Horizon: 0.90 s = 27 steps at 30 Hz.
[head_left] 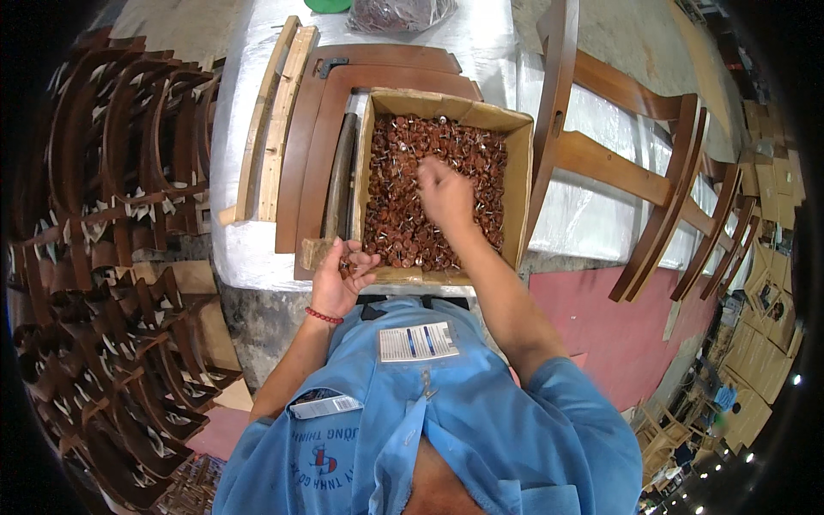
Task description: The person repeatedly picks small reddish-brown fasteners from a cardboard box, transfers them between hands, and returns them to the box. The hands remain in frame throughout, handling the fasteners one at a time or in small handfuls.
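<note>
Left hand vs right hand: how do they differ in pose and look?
The left hand is by the near-left corner of the cardboard box; the right hand is over the small brown pieces inside it.
The left hand is palm up, fingers curled; the right hand shows its back.
The left hand has a red beaded bracelet at its wrist; the right hand has none.
Both are ungloved.

Work shirt [549, 438]: light blue woven cloth, loosely creased, open at the neck
Sleeves [558, 386]: same blue, short, ending on the upper arms
Collar [536, 499]: blue, folded flat
Chest pocket [300, 429]: on the left breast, a white-edged packet [326, 406] with a barcode showing at its opening
Marking: red and blue emblem [324, 460] with dark blue lettering around it
Badge [419, 342]: white printed card, clear sleeve, small clip [427, 383]
Bracelet [324, 317]: red beads, left wrist
Hands: left hand [341, 275] and right hand [446, 196] both bare
</note>
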Motion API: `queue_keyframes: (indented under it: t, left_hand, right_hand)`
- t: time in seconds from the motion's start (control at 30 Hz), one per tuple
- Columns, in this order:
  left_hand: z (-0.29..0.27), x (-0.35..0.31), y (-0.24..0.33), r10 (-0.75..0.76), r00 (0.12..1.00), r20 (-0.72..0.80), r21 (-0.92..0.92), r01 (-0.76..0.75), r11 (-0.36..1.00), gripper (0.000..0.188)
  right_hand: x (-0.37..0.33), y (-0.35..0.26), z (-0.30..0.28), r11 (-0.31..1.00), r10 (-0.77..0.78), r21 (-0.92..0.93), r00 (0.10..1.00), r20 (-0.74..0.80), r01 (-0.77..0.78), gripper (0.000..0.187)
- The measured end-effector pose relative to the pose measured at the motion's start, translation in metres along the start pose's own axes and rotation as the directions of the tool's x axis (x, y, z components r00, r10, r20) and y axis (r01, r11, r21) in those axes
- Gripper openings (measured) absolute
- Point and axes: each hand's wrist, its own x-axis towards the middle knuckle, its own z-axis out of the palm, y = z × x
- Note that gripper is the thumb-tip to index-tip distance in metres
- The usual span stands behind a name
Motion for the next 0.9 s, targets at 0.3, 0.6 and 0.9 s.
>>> queue_keyframes:
  t: [0.3,0.6,0.9]
  left_hand:
    - [0.003,-0.003,0.0,-0.011,1.0,0.007,-0.07,0.011,0.997,0.034]
    - [0.008,-0.008,0.007,-0.074,0.995,0.06,-0.062,0.078,0.995,0.031]
    - [0.051,0.027,0.018,-0.075,0.982,0.174,0.04,0.069,0.997,0.036]
  right_hand:
    - [0.1,0.015,0.012,0.894,0.305,-0.308,0.945,-0.113,-0.326,0.032]
    - [0.09,0.028,-0.004,0.831,0.334,0.406,0.924,0.184,-0.381,0.024]
    - [-0.016,0.007,-0.048,0.107,0.227,0.779,0.778,0.586,-0.618,0.017]
